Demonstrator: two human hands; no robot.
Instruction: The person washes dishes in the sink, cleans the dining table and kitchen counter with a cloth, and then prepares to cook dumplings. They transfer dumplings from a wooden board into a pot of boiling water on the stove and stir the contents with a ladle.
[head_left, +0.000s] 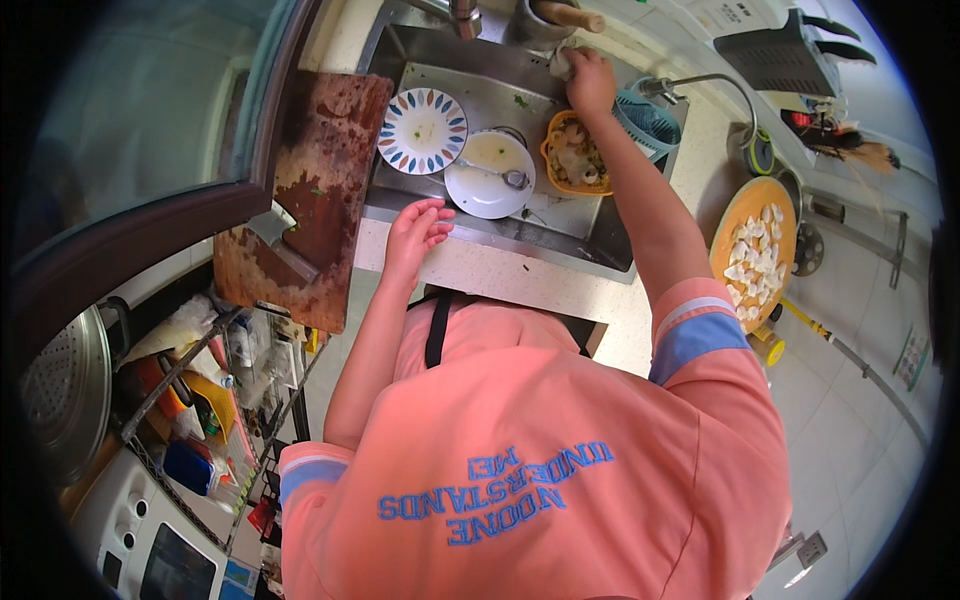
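My right hand (590, 81) reaches to the far rim of the steel sink (450, 71), its fingers closed on a pale, crumpled cloth or sponge (560, 64) beside a grey mortar (534, 31) with a wooden pestle (570, 15). Over the near edge of the sink, my left hand (420, 227) is held with fingers apart and nothing in it. A plate with a coloured leaf pattern (421, 131) overlaps a white dish (480, 196) holding cloudy liquid and a metal spoon (514, 178). An orange basket (550, 161) of food scraps sits at the sink's right, near a blue plastic basket (649, 124).
A wooden cutting board (330, 150) with a cleaver (281, 236) lies left of the sink, under a window frame (240, 196). Faucets (466, 19) stand behind the sink. At right are a round board with white pieces (718, 247) and a knife holder (780, 56). A crowded rack (180, 364) stands lower left.
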